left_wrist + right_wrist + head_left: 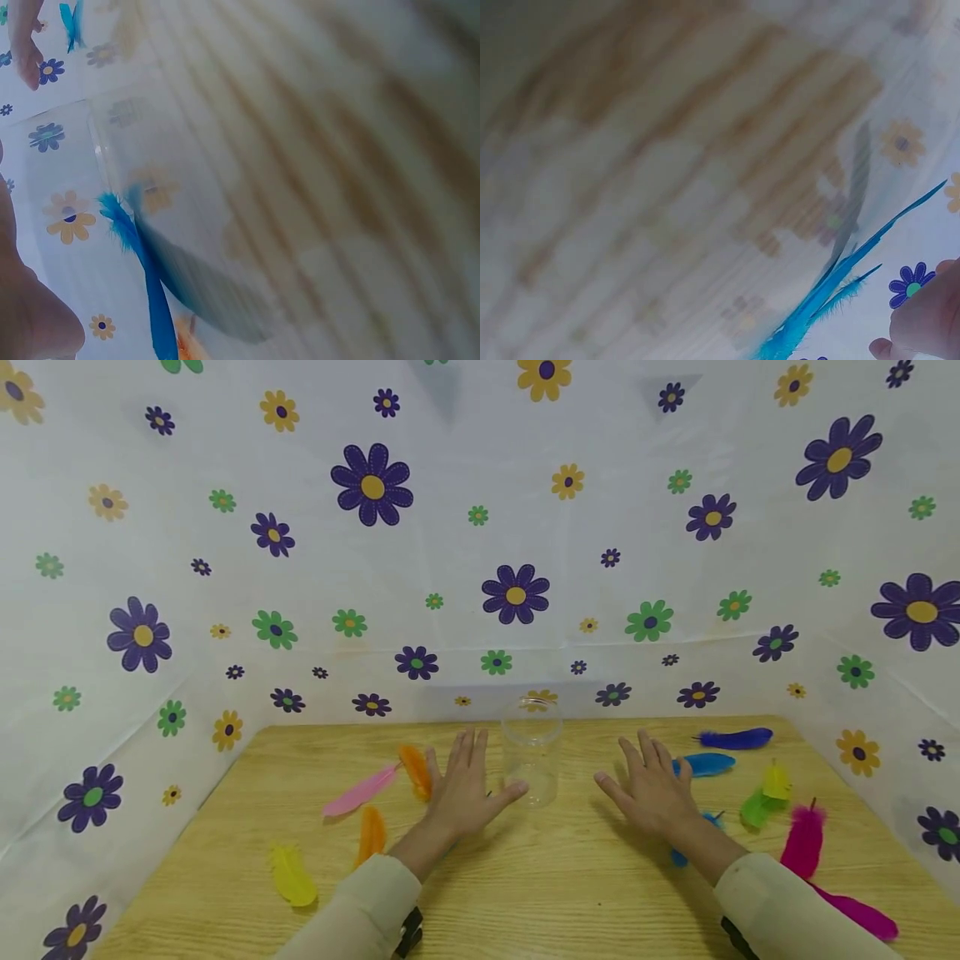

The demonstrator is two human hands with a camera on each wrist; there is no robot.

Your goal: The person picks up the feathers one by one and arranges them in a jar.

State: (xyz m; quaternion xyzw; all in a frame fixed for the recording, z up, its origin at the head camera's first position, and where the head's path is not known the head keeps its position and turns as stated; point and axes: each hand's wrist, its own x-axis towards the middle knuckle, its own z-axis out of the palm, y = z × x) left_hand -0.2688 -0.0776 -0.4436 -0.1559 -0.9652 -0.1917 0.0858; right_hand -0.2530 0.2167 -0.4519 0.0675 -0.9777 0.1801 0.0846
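Observation:
A clear plastic jar (542, 764) stands upright on the wooden table between the two hands. My left hand (467, 789) is left of the jar, its fingers straight and thumb spread toward the jar. To the jar's right, my right hand (656, 789) has its fingers spread, with nothing held. In the left wrist view a blue feather (154, 289) lies on the table near that hand, mostly hidden by it in the head view. Another blue feather (810, 311) shows beside the right hand in the right wrist view, partly covered by the forearm in the head view.
On the left lie a pink feather (360, 792), two orange feathers (371, 835) and a yellow feather (292, 878). At right are a dark blue feather (738, 739), a blue feather (708, 766), green (759, 810) and yellow feathers (777, 781), and magenta feathers (804, 843). Flowered cloth (450, 543) encloses the table.

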